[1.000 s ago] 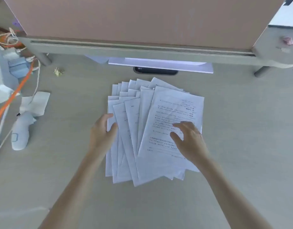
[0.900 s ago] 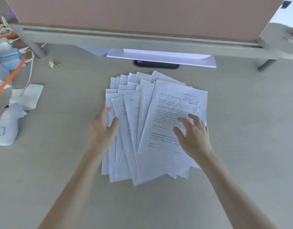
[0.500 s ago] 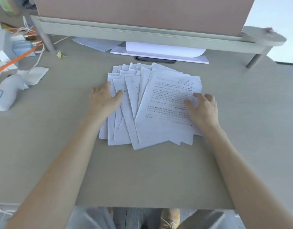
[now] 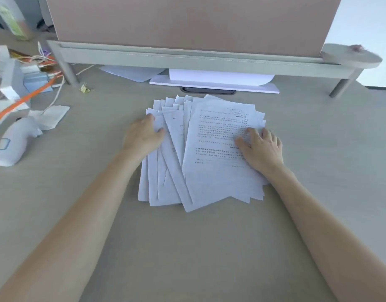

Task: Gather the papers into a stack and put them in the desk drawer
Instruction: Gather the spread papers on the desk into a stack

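Observation:
Several white printed papers [image 4: 209,149] lie fanned out in an overlapping pile in the middle of the desk [image 4: 187,247]. My left hand [image 4: 143,135] presses flat on the pile's left edge, fingers spread. My right hand [image 4: 262,148] rests flat on the right side of the top sheet, fingertips at the pile's right edge. Neither hand has lifted a sheet. No drawer is in view.
A raised shelf [image 4: 187,59] with a pink panel spans the back; a white monitor base [image 4: 214,83] and loose sheet sit beneath it. At left lie a white handheld device [image 4: 12,144], tissue, an orange cable [image 4: 24,99], boxes and a small gold clip [image 4: 85,89].
Both hands slid outward to the pile's left and right edges, and the fanned sheets are slightly more bunched together. The camera pulled back and tilted, so the desk's near part shows more.

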